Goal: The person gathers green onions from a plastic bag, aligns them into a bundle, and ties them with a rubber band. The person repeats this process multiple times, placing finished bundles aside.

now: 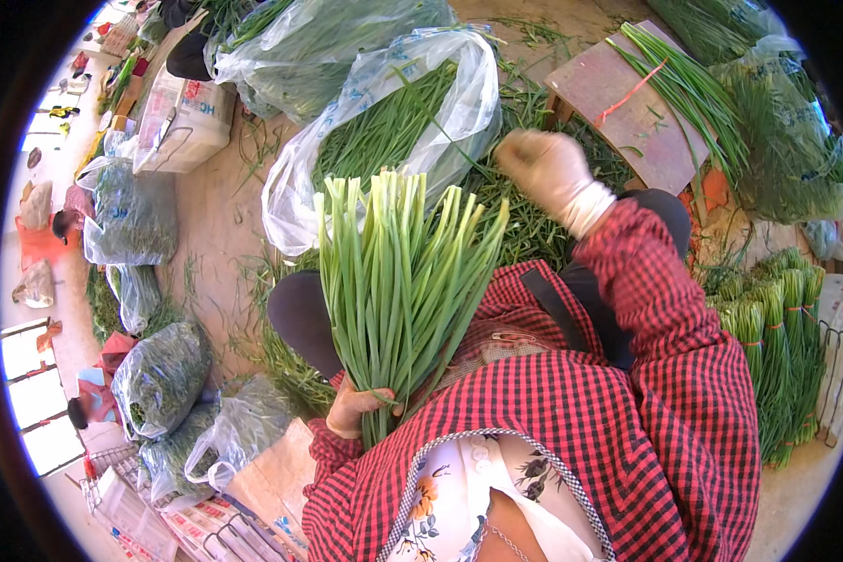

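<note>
My left hand, in a pale glove, is closed around the lower, leafy end of a thick bunch of garlic chives. The pale cut ends fan out at the top. My right hand, also gloved, is raised to the right of the bunch with its fingers curled. Motion blurs it, and whether anything is between the fingers is unclear. A long green blade slants close by it. Beyond the bunch, an open clear plastic bag holds more loose chives. Trimmed leaves litter the floor beneath my right hand.
At upper right, a low wooden stool carries loose chives and a red tie. Banded bunches stand at right. Filled plastic bags and a white foam box line the left. Other people sit further off.
</note>
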